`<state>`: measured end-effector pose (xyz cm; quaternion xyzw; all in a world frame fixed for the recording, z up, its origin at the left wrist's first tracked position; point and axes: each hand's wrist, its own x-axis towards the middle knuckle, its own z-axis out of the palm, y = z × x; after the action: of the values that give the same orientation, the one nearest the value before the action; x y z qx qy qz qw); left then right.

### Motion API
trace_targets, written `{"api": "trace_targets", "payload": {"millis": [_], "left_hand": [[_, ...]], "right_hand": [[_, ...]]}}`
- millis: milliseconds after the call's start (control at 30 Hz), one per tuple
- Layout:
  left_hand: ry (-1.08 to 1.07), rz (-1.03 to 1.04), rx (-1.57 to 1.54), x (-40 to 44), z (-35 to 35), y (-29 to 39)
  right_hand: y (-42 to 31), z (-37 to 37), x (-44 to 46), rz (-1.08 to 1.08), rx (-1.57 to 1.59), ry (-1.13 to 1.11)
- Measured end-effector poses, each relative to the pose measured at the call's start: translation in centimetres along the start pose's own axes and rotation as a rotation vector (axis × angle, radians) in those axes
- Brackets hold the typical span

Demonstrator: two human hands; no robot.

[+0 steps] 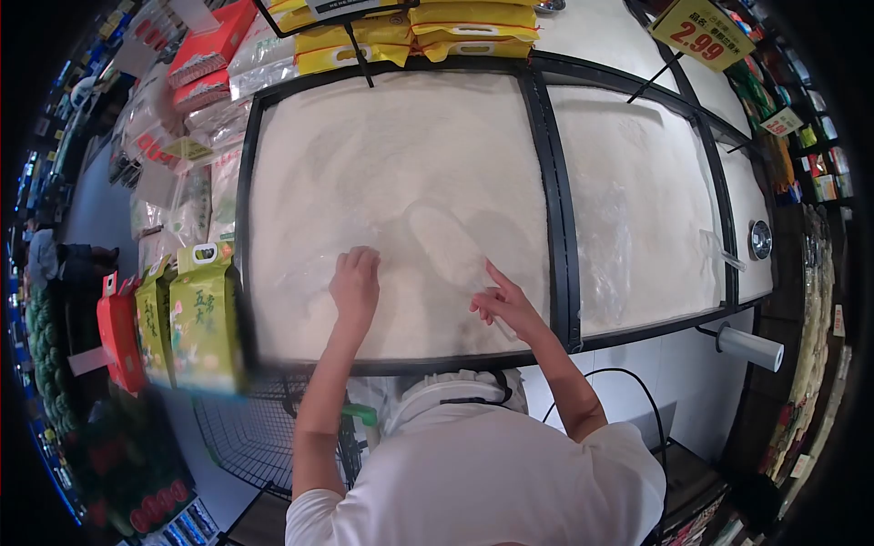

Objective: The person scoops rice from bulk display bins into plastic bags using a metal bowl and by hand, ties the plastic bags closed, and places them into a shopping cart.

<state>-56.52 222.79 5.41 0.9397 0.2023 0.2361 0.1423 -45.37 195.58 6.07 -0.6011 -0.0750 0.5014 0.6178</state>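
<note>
A wide bin (250, 182) with a black frame holds white grain that looks like rice (364, 136). My right hand (512, 308) is closed around the handle of a clear scoop (443, 241), its index finger stretched along it. White grain fills the scoop, which rests at the surface of the rice. To the left, my left hand (355, 289) has its fingers pinched together on a clear plastic bag (314, 266). The bag spreads thinly over the rice, and its outline is hard to make out.
A second bin (651, 136) on the right holds white grain, a crumpled clear bag (608, 246) and another scoop (724, 253). Yellow packs (355, 45) line the back. Green packs (205, 314) stand left, above a wire cart (246, 432). A plastic roll (751, 348) juts out right.
</note>
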Motion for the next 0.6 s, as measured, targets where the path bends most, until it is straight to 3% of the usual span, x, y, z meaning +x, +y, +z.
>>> {"api": "trace_targets", "payload": {"millis": [100, 267, 367, 467, 600], "left_hand": [[-0.124, -0.142, -0.141, -2.0, 2.5, 2.3], [-0.006, -0.179, -0.235, -3.0, 3.7, 3.4], [-0.078, -0.239, -0.201, -3.4, 3.7, 3.7], [-0.108, -0.121, -0.109, -3.8, 3.2, 3.9], [-0.300, 0.157, -0.026, -3.1, 0.8, 4.4]], "right_hand": [[-0.3, -0.6, -1.2, 0.026, -0.011, -0.011], [-0.2, -1.4, -2.7, 0.033, -0.058, -0.070], [0.3, -1.5, -2.7, 0.073, -0.078, -0.120], [0.3, -1.4, -2.4, 0.096, -0.118, -0.176], [0.5, -1.2, -1.8, 0.136, -0.163, -0.200]]}}
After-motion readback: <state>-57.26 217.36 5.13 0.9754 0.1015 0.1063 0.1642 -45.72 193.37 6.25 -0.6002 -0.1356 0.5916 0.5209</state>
